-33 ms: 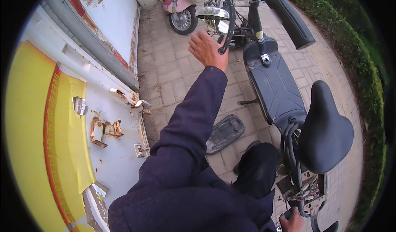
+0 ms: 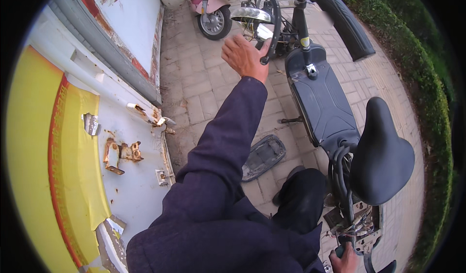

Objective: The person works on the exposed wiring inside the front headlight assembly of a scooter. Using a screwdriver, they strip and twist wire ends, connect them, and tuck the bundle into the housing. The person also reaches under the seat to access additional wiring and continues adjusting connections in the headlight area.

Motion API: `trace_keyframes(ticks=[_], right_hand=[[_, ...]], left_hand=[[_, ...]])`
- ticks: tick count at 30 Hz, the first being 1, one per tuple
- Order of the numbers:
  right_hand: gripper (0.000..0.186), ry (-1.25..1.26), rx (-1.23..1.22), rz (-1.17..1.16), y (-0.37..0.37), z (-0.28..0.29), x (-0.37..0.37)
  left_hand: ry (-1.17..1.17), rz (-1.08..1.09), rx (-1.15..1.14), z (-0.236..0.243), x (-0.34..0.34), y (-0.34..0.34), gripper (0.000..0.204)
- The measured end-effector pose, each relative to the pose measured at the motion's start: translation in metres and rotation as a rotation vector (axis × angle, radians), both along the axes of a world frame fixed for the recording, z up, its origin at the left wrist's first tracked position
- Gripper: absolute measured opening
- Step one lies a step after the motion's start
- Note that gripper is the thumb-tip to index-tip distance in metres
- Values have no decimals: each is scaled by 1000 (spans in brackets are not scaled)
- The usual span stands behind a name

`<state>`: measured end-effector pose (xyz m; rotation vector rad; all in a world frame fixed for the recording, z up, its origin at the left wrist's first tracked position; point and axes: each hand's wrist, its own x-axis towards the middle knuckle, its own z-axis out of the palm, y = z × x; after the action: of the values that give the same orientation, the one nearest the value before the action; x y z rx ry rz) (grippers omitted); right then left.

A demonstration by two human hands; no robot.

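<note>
Sheeting (image 2: 29,142), yellow with a red stripe, covers the far left of a pale, scuffed panel (image 2: 133,185) beside me, and a rusty bracket (image 2: 112,155) sticks out from its bare part. Farther off, a pink scooter (image 2: 213,16) shows its front wheel over the paving (image 2: 196,84). My dark left sleeve (image 2: 213,147) reaches forward, and at its end my left hand (image 2: 243,58) is held out with fingers loosely extended and thumb apart, just beside the headlamp (image 2: 250,15) and the lower end of a curved black lever (image 2: 277,25); I cannot tell whether they touch. Below the hand, an oblong grey cover (image 2: 264,159) lies on the paving near my bent knee (image 2: 308,183). Next comes the black scooter (image 2: 335,115) itself, standing along my right side, its handlebar grip (image 2: 347,25) ahead. Low down, my right hand (image 2: 345,262) has its fingers curled around a dark handle (image 2: 338,250), just below exposed wires (image 2: 361,223) under the saddle (image 2: 381,159). A hedge (image 2: 433,103) borders the paving at far right.
</note>
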<state>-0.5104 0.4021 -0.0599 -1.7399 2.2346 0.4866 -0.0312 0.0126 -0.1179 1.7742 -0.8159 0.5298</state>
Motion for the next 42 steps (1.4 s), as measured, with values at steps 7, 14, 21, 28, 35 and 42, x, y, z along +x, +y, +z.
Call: trace_keyframes(ticks=[7,14,21,28,35,42], right_hand=[[48,-906,-276,175,-96,69,109],[34,-1513,-93,263,-241,27,228],[7,-1679,-371,167,-357,-19,320],[20,-1579,-610,482,-393,-15,368],[18,-1603,-628,398,-427,-7,381],[10,-1845,-417,363,-449,-9,365]], left_hand=[[-59,-20,-38,4,20,-5,68],[326,-276,-30,8,27,5,32],[356,-477,-199,23,20,32,15],[34,-489,-144,33,21,39,18],[-219,-470,-149,27,9,16,27],[-175,-611,-214,23,6,6,16]])
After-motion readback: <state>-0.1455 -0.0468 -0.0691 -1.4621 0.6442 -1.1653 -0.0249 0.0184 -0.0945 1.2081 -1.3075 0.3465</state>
